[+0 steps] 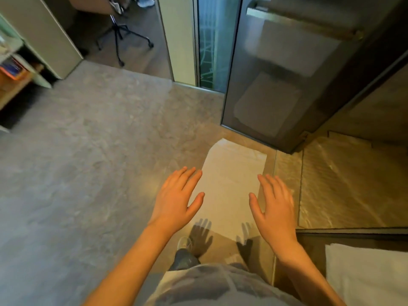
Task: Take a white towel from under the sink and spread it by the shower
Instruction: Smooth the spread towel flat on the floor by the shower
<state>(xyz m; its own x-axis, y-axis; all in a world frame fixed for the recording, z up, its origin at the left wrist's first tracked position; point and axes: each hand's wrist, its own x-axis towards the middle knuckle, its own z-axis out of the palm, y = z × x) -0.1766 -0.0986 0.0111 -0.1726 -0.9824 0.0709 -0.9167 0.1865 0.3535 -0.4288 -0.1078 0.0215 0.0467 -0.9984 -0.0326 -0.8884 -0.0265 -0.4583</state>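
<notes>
White towel (pixel 229 184) lies flat on floor (pixel 88 162) beside glass shower door (pixel 276 74). Left hand (pixel 176 195), right hand (pixel 273 204) above it, fingers spread, holding nothing.

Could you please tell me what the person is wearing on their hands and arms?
The left hand and right hand are ungloved, with no ring, watch or band visible. Both forearms are bare, with no sleeve in view. A grey garment shows below them.
</notes>
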